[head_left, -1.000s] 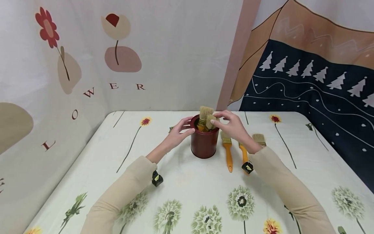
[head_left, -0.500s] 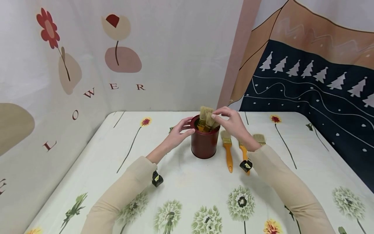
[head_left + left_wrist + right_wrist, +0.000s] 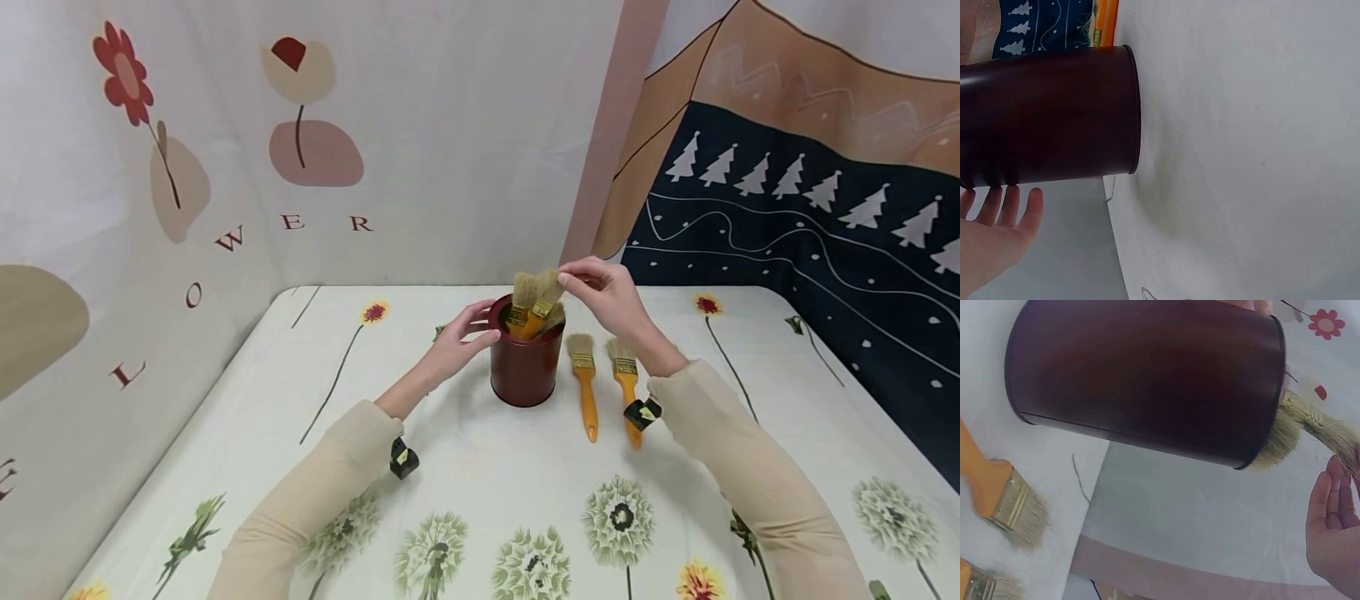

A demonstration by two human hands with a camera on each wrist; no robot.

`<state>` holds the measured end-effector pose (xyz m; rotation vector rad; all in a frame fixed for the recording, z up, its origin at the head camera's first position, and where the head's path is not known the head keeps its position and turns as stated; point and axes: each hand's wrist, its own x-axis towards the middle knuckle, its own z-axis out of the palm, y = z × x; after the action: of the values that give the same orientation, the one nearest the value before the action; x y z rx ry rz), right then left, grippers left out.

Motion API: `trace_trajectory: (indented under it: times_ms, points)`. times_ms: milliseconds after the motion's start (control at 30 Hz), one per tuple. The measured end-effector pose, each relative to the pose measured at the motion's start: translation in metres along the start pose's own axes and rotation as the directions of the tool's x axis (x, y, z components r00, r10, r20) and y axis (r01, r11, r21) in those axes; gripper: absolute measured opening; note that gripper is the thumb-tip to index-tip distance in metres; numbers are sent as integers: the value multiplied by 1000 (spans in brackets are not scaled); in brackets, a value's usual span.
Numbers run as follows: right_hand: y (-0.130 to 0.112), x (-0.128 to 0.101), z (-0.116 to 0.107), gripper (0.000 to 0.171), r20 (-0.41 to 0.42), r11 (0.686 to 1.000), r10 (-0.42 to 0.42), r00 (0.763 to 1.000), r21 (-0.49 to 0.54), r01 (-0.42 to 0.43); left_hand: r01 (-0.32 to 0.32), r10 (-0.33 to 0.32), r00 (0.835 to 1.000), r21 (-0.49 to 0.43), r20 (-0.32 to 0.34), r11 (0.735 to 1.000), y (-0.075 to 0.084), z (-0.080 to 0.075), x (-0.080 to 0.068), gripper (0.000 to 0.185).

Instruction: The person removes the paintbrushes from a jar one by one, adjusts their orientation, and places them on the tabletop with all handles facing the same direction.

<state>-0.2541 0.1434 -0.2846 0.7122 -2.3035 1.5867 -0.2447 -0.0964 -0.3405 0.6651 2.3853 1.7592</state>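
Note:
A dark red can [image 3: 524,371] stands upright on the table. At its left side my left hand [image 3: 461,337] touches it near the rim, fingers extended and thumb apart; the left wrist view shows the fingertips against the can wall [image 3: 1054,119]. My right hand [image 3: 607,296] pinches the bristle tip of a paintbrush [image 3: 550,287], whose handle end is down inside the can. Two more paintbrushes stand in the can bristles up: one at the left [image 3: 524,287], one low at the right rim [image 3: 555,317]. The handles inside are mostly hidden by the can.
Right of the can lie two orange-handled paintbrushes [image 3: 587,392] [image 3: 625,379], bristles away from me. The bristles of another are almost wholly hidden behind my right forearm. A flower-print cloth [image 3: 465,517] covers the table, with printed hangings [image 3: 450,150] behind it.
My right hand has moved up and to the right, raising the pinched paintbrush so its metal band shows above the rim. The left hand and the can have stayed in place.

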Motion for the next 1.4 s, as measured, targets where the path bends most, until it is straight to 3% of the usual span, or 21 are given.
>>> trace_trajectory:
  times_ms: [133,367,533,700,933,1100,1400]
  points:
    - [7,4,-6,25,-34,1000,-12,999,19,13,-13,13,1000,-2,0,1000,-2,0,1,54]
    - [0,5,-18,24,-106,998,-43,993,46,48,-13,13,1000,-7,-13,1000,-27,-1,12,54]
    - [-6,5,-30,22,-159,997,-25,987,72,37,-22,22,999,2,-25,1000,-31,-1,13,55]
    - [-12,5,-43,17,-218,991,-12,976,129,41,-3,3,1000,-16,-10,1000,-27,-2,12,54]
    - [-15,3,-59,15,-294,960,-41,955,252,118,-12,12,1000,-9,-1,1000,-1,0,0,53]
    - [-17,1,-71,14,-344,936,-49,938,312,164,-13,13,1000,-6,-4,1000,2,0,-1,53]
    - [-17,-4,-90,16,-399,925,8,917,352,145,1,-1,1000,-4,-5,1000,2,1,-1,53]
